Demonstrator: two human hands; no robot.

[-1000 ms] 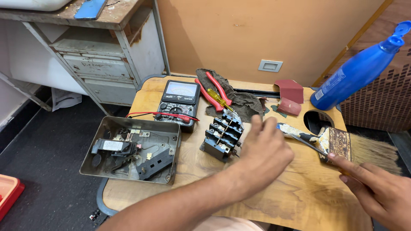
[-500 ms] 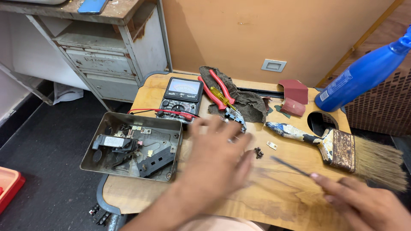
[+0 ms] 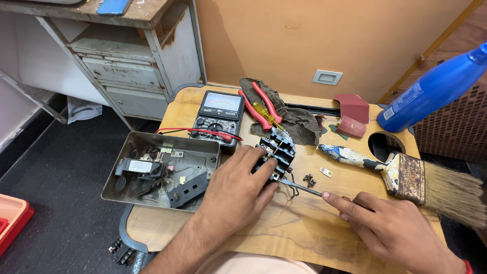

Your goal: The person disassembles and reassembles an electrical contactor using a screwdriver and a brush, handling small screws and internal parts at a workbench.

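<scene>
My left hand grips a black terminal block on the wooden table top, holding its near end. My right hand holds a thin screwdriver whose metal shaft points left, its tip touching the block's lower side. A few small dark screws and a small metal tab lie just right of the block. A paintbrush with a worn handle rests beyond my right hand.
A metal tray with electrical parts sits left. Behind are a black multimeter with red leads, red pliers on a dark rag, sandpaper pieces, and a blue bottle. A round hole pierces the table.
My left hand moved onto the terminal block and took hold of it. My right hand left the paintbrush and brought the screwdriver tip to the block. The brush now lies further right.
</scene>
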